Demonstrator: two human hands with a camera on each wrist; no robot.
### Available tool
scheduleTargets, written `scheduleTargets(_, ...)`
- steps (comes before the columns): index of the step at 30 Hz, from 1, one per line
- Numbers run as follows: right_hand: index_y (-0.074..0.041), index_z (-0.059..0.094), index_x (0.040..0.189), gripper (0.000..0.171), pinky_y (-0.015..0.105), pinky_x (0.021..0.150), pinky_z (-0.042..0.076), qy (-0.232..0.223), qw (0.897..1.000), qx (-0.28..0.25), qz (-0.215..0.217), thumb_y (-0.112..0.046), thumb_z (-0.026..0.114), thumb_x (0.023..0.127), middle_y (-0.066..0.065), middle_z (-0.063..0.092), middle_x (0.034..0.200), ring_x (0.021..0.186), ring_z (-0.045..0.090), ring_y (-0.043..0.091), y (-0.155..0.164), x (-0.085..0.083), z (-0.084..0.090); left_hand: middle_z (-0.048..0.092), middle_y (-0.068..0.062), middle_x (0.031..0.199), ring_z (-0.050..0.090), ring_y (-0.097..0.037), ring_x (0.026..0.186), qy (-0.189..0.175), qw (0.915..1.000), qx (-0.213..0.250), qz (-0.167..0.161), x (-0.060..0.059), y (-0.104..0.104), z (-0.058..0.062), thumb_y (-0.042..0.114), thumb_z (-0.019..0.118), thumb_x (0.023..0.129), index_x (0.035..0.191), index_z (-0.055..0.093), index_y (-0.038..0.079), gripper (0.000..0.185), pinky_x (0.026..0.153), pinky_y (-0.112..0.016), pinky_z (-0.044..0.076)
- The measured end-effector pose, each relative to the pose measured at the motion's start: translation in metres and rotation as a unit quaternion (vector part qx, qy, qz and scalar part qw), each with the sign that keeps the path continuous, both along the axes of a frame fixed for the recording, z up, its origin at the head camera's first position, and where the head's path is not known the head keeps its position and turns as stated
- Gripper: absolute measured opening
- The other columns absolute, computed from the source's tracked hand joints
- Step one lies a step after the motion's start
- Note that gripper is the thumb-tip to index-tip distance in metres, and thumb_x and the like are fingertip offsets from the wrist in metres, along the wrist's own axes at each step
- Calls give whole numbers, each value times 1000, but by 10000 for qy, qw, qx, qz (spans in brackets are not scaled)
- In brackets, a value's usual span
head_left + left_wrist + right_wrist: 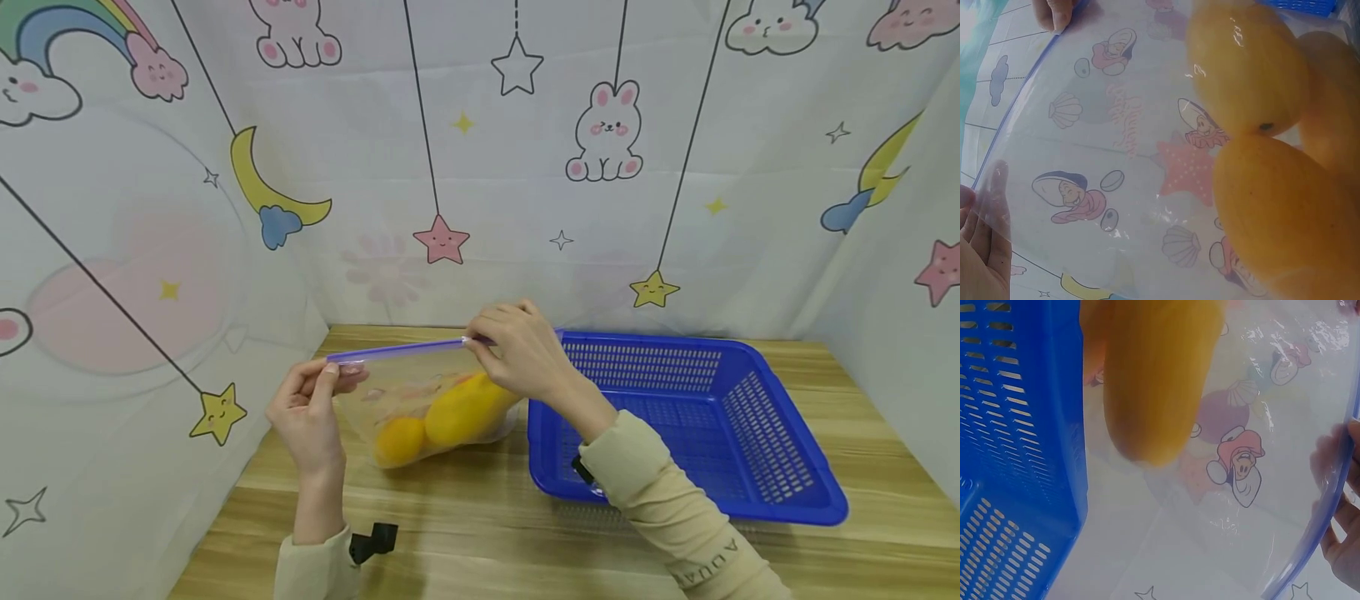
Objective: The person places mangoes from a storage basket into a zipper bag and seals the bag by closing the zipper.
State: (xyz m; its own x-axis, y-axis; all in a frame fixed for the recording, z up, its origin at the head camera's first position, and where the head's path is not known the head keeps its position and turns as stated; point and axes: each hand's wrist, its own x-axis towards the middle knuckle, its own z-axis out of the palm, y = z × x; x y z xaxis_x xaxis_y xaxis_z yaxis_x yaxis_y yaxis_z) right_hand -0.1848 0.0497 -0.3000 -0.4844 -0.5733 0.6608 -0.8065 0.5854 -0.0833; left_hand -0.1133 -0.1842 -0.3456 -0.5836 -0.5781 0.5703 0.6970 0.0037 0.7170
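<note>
Both hands pinched the purple zip strip of a clear printed zip bag [420, 392] holding yellow mangoes [465, 408], upright near the counter's [465, 517] back edge beside a blue basket [750, 417]; the left hand [307, 417] gripped one end, the right hand [525, 350] mid-strip, the seal apparently part closed.

Clear zip bag [1116, 156] fills the frame; printed with cartoon figures, shells and a red starfish. Purple zip strip [1019, 103] runs diagonally along the bag's upper-left edge. Left hand [982, 250] at the bag's lower-left corner, fingers seen through the plastic, pinching that edge. Fingertips of the other hand [1054, 12] pinch the strip's top end. Yellow-orange fruits [1272, 212] lie inside the bag's right half, touching. Blue basket [1300, 6] just above the bag's top right.
</note>
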Motion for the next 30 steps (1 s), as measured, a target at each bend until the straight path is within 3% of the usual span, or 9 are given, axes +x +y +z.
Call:
scheduleTargets(13,-18,71,88,10,31,75,42,-5,10000,-19,-55,-22,63,92,-5,72,87,82,64,15,8,-1,-1,74,-6,72,72,-15,60,64,9999,50,-90,2,1,1,-3,60,90,85,56,-24,22,59,-22,58)
scheduleTargets(30,-18,70,87,11,31,73,40,-71,9999,-30,-137,-23,62,92,-5,72,87,81,63,15,19,-3,-3,75,-5,72,72,-14,60,46,9999,89,-131,0,0,-2,-5,59,90,84,61,-17,13,59,-21,58)
